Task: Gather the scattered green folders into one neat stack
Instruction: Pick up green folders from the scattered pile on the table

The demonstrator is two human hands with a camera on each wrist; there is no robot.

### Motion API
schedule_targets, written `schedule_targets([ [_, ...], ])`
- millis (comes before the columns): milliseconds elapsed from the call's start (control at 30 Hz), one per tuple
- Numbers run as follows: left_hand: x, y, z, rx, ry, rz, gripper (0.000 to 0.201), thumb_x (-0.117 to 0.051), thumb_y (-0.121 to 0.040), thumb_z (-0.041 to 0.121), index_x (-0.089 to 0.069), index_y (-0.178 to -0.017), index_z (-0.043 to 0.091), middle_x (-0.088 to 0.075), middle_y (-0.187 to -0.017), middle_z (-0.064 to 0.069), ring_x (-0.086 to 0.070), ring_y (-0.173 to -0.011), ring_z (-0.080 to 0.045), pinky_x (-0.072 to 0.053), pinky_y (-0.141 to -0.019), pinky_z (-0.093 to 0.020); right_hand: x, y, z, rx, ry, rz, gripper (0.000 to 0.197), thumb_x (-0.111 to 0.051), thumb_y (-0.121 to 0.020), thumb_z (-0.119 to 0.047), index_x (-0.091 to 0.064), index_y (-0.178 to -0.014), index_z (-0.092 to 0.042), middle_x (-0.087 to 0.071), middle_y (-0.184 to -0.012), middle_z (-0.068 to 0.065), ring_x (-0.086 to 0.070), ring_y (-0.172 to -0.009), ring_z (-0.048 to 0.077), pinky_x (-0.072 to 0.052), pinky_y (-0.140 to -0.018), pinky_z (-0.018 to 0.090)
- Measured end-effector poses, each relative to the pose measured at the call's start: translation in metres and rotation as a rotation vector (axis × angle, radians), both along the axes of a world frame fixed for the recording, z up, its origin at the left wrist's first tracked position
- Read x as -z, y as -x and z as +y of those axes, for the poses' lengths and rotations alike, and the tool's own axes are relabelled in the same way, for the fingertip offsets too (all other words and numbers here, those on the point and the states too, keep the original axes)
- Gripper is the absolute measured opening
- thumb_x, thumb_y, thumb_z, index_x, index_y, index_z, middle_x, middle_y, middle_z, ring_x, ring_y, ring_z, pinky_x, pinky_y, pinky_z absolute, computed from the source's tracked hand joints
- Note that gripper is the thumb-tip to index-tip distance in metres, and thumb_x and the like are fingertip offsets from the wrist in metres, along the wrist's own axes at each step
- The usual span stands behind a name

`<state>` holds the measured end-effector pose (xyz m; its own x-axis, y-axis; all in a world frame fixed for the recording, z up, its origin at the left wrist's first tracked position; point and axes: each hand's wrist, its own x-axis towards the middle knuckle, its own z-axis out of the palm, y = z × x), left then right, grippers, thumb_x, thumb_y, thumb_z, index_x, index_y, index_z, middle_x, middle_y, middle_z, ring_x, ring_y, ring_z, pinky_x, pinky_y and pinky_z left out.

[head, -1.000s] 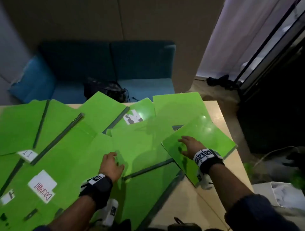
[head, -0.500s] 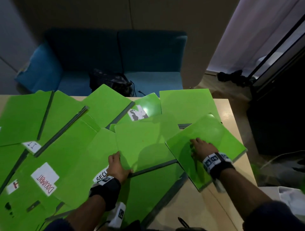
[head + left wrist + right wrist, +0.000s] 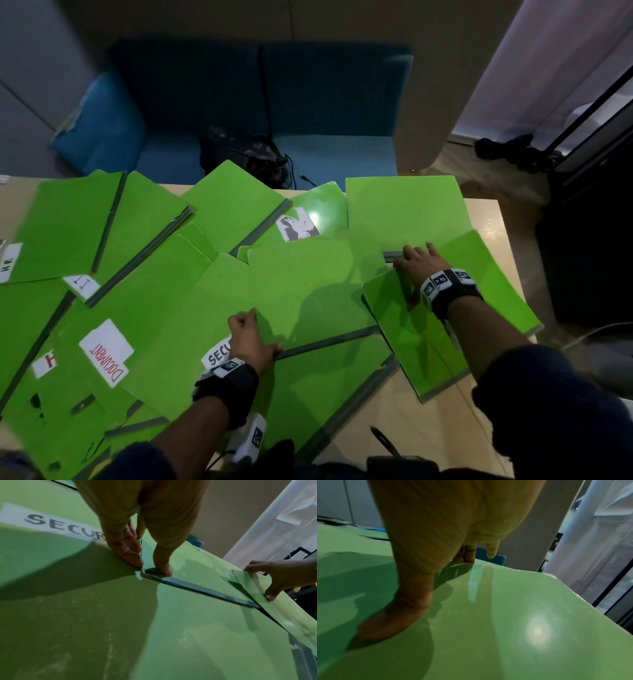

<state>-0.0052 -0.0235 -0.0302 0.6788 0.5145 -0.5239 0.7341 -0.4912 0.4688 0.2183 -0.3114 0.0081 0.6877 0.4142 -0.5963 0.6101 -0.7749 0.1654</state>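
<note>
Several green folders lie fanned and overlapping over the table. My left hand pinches the near left corner of the middle folder, thumb on top by its dark spine, fingers against the corner's edge. That corner sits over a folder labelled "SECUR". My right hand holds the far left corner of the right-hand folder. Its thumb presses the cover and its fingers curl over the far edge. The left wrist view shows that corner slightly raised.
Folders labelled "DOCUMENT" and "IT" lie to the left. Behind the table stands a blue sofa with a black bag on it. The table's right edge drops off beside the right-hand folder.
My right hand slid from the middle of the right-hand folder up to its far left corner. My left hand closed on the middle folder's near corner, and the "SECUR" label came into sight.
</note>
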Motion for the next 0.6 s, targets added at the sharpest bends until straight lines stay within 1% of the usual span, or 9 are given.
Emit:
schedule_targets([
  [67, -0.001, -0.002, 0.0, -0.012, 0.003, 0.009, 0.096, -0.086, -0.065, 0.019, -0.03, -0.143, 0.009, -0.024, -0.14, -0.009, -0.04, -0.129, -0.031, -0.032, -0.112, -0.036, -0.016, -0.006, -0.004, 0.063, -0.017, 0.047, 0.098, -0.085, -0.06, -0.051, -0.04, -0.143, -0.026, -0.043, -0.138, 0.005, -0.043, -0.132, 0.029, -0.016, -0.118, 0.053],
  [100, -0.002, -0.004, 0.0, -0.026, 0.013, 0.012, 0.095, -0.087, -0.063, 0.017, -0.032, -0.141, 0.008, -0.025, -0.139, -0.009, -0.041, -0.128, -0.031, -0.033, -0.112, -0.036, -0.026, -0.01, -0.006, 0.113, -0.035, 0.08, 0.089, -0.084, -0.063, -0.048, -0.045, -0.139, -0.025, -0.048, -0.134, 0.005, -0.048, -0.127, 0.029, -0.025, -0.116, 0.049],
  [167, -0.004, -0.008, 0.003, -0.053, 0.032, 0.021, 0.092, -0.088, -0.06, 0.015, -0.037, -0.136, 0.006, -0.029, -0.135, -0.01, -0.044, -0.123, -0.031, -0.036, -0.111, -0.035, -0.042, -0.019, -0.015, 0.214, -0.107, 0.147, 0.067, -0.081, -0.071, -0.043, -0.055, -0.13, -0.023, -0.06, -0.127, 0.004, -0.057, -0.115, 0.027, -0.044, -0.103, 0.044],
  [200, -0.005, -0.01, 0.004, -0.056, 0.034, 0.023, 0.089, -0.089, -0.06, 0.014, -0.039, -0.132, 0.006, -0.031, -0.132, -0.011, -0.046, -0.119, -0.03, -0.039, -0.109, -0.035, -0.05, -0.023, -0.019, 0.254, -0.156, 0.179, 0.058, -0.079, -0.075, -0.04, -0.058, -0.126, -0.022, -0.063, -0.124, 0.003, -0.059, -0.112, 0.026, -0.047, -0.097, 0.043],
  [367, -0.001, -0.012, 0.005, 0.031, 0.016, -0.061, 0.064, -0.081, -0.067, 0.004, -0.049, -0.122, 0.008, -0.039, -0.121, -0.01, -0.053, -0.111, -0.029, -0.045, -0.102, -0.034, -0.086, -0.035, -0.042, 0.402, -0.449, 0.226, 0.03, -0.073, -0.083, -0.031, -0.063, -0.109, -0.02, -0.066, -0.103, -0.003, -0.063, -0.098, 0.022, -0.048, -0.082, 0.035],
  [433, 0.0, -0.011, 0.003, -0.029, 0.002, -0.091, 0.067, -0.079, -0.072, 0.013, -0.043, -0.129, 0.005, -0.037, -0.126, -0.014, -0.048, -0.117, -0.031, -0.041, -0.105, -0.035, -0.093, -0.037, -0.046, 0.409, -0.509, 0.21, 0.024, -0.074, -0.083, -0.032, -0.062, -0.101, -0.022, -0.066, -0.092, -0.006, -0.065, -0.094, 0.023, -0.046, -0.077, 0.031],
  [467, -0.001, -0.01, 0.002, -0.067, -0.004, -0.087, 0.074, -0.079, -0.073, 0.025, -0.039, -0.132, 0.004, -0.034, -0.131, -0.014, -0.044, -0.12, -0.033, -0.039, -0.107, -0.037, -0.095, -0.036, -0.046, 0.41, -0.515, 0.199, 0.024, -0.074, -0.083, -0.033, -0.061, -0.1, -0.023, -0.066, -0.091, -0.006, -0.065, -0.093, 0.023, -0.046, -0.076, 0.03],
  [533, -0.003, -0.011, 0.0, -0.075, -0.044, -0.046, 0.093, -0.079, -0.069, 0.048, -0.033, -0.138, 0.006, -0.029, -0.137, -0.014, -0.037, -0.127, -0.033, -0.036, -0.108, -0.041, -0.094, -0.031, -0.043, 0.414, -0.509, 0.161, 0.029, -0.073, -0.083, -0.035, -0.061, -0.104, -0.02, -0.066, -0.097, -0.001, -0.064, -0.095, 0.024, -0.046, -0.077, 0.031],
  [600, -0.006, -0.014, -0.002, 0.011, -0.114, 0.016, 0.103, -0.08, -0.065, 0.051, -0.03, -0.141, 0.004, -0.029, -0.137, -0.015, -0.035, -0.128, -0.031, -0.036, -0.109, -0.041, -0.09, -0.025, -0.036, 0.402, -0.491, 0.083, 0.04, -0.072, -0.082, -0.041, -0.062, -0.113, -0.017, -0.066, -0.107, 0.004, -0.062, -0.099, 0.026, -0.047, -0.082, 0.033],
])
